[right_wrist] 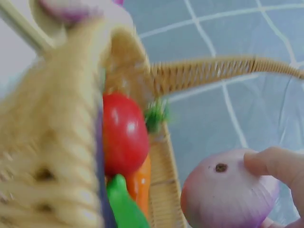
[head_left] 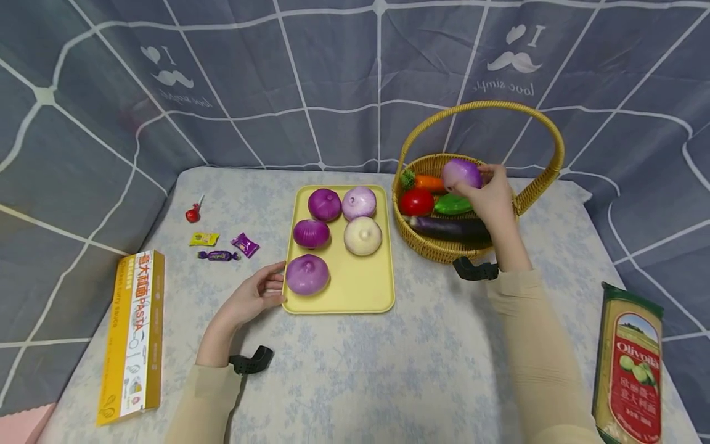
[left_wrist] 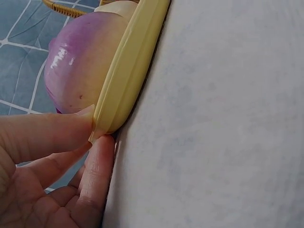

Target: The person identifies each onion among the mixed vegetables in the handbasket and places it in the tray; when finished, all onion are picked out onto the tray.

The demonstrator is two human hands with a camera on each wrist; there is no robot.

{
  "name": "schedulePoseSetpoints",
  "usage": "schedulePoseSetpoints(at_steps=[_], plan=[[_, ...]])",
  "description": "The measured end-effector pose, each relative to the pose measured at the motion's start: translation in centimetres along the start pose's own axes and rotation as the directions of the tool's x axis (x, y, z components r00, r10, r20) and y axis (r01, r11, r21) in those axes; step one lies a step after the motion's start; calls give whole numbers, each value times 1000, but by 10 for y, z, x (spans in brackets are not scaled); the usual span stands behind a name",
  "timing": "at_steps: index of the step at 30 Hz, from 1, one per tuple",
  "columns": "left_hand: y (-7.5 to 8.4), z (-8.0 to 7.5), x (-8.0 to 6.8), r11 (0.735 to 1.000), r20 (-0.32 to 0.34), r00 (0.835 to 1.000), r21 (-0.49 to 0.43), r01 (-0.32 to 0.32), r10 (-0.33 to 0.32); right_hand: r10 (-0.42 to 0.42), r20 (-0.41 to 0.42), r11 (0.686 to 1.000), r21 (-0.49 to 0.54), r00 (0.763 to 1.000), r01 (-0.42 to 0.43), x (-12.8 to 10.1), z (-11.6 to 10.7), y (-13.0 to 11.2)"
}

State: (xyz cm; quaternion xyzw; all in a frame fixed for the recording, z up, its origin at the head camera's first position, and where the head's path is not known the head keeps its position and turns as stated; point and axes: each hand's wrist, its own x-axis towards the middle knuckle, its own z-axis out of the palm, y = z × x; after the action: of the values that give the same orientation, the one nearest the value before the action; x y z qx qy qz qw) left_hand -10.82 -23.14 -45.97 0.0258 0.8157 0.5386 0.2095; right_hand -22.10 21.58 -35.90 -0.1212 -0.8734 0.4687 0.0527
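My right hand [head_left: 491, 196] grips a pale purple onion [head_left: 461, 173] over the wicker basket [head_left: 429, 248], under its tall arched handle. In the right wrist view the onion [right_wrist: 228, 190] shows its brown root spot, with the thumb on its side. Inside the basket lie a tomato [head_left: 416, 202], a carrot [head_left: 429, 183], a green vegetable [head_left: 452, 204] and a dark eggplant [head_left: 449, 227]. My left hand [head_left: 254, 297] pinches the left rim of a yellow tray [head_left: 355, 296], thumb above and fingers below. Several onions, purple to whitish, sit on the tray; a purple one [head_left: 307, 275] is nearest that hand.
Left of the tray lie a red lollipop [head_left: 193, 213] and wrapped candies [head_left: 219, 255]. A yellow pasta box [head_left: 133, 336] lies at the table's left side, and a pasta packet [head_left: 632, 370] at the right edge. A patterned curtain [head_left: 344, 86] hangs behind the table.
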Motion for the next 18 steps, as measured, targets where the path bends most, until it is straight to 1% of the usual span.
schedulePoseSetpoints(at_steps=[3, 9, 13, 18], plan=[[0, 0, 1, 1000, -2, 1000, -1, -2, 2, 8, 27, 1000, 9, 1000, -8, -15, 2, -5], [0, 0, 0, 1000, -3, 1000, -14, -15, 15, 3, 117, 999, 32, 993, -6, -44, 10, -16], [0, 0, -1, 999, -1, 1000, -24, -28, 28, -11, 185, 998, 63, 983, 0, -60, 18, -21], [0, 0, -1, 999, 0, 1000, -22, -29, 29, -41, 277, 996, 90, 960, 17, -76, 34, -24]])
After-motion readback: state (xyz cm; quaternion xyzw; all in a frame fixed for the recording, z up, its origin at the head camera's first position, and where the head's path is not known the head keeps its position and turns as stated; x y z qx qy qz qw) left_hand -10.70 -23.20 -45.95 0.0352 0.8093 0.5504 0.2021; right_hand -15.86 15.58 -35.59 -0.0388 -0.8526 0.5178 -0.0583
